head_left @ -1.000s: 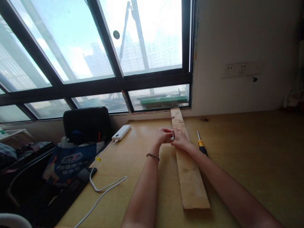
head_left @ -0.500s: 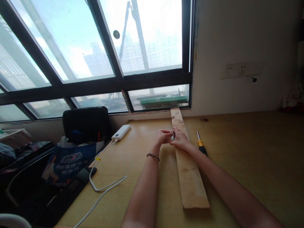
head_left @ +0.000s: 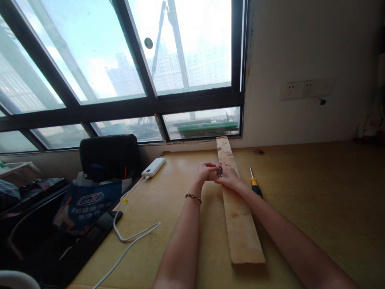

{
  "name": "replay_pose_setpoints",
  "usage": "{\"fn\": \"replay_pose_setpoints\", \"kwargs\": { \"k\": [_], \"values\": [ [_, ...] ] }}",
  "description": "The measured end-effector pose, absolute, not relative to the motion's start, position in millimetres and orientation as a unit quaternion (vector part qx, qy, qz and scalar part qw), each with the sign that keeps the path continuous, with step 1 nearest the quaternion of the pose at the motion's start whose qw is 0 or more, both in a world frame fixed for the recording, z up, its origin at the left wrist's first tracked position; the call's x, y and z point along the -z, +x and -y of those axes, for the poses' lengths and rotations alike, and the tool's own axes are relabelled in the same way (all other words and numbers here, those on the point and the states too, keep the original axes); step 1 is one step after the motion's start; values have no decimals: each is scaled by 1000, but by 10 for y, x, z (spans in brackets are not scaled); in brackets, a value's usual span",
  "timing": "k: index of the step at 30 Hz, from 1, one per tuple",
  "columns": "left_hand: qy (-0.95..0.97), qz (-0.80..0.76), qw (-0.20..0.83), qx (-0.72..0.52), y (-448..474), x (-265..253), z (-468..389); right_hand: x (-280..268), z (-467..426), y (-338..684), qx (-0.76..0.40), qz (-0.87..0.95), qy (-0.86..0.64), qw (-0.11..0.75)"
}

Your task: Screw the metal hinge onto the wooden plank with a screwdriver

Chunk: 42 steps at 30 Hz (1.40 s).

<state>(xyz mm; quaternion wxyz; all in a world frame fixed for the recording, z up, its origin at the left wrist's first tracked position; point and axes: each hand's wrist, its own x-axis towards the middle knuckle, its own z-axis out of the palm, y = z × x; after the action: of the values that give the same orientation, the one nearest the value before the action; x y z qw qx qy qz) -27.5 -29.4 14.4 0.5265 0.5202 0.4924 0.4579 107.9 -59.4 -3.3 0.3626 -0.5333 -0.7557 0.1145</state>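
Observation:
A small shiny metal hinge [head_left: 219,171] is pinched between my two hands, over the far half of a long wooden board [head_left: 242,224]. My left hand [head_left: 206,171], with a beaded bracelet on its wrist, grips the hinge from the left, fingers bent. From the right, my right hand [head_left: 229,176] has its fingers closed on the same hinge and lies over the board. Fingers cover much of the hinge, so its full shape is hidden. To the right of the board lies a screwdriver [head_left: 255,184] with a yellow and black handle.
A white power bank [head_left: 153,167] with a white cable [head_left: 136,240] lies on the table's left side. Past the left edge are a black chair [head_left: 108,157] and a blue bag [head_left: 86,206]. A window and a wall with sockets [head_left: 299,89] stand behind the table.
The hinge has turned slightly between the fingers and now looks darker. Both hands have otherwise stayed almost in place, and the board and screwdriver have not moved.

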Motion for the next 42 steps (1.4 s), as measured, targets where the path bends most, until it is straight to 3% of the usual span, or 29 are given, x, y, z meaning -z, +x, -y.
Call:
{"fn": "replay_pose_setpoints", "kwargs": {
  "k": [11,22,30,36,42],
  "values": [
    [564,-476,499,-454,-288,9,161,27,604,1068,-109,756,-533,364],
    [562,-486,487,-459,-312,-202,311,41,593,1070,-109,755,-534,365],
    [470,-521,474,-532,-579,-237,227,31,606,1072,-108,754,-535,365],
    [429,-563,538,-458,-930,-54,132,36,610,1067,-97,754,-536,368],
    [466,-505,626,-369,-1021,5,207,35,608,1061,-101,748,-539,374]
  ]
}}
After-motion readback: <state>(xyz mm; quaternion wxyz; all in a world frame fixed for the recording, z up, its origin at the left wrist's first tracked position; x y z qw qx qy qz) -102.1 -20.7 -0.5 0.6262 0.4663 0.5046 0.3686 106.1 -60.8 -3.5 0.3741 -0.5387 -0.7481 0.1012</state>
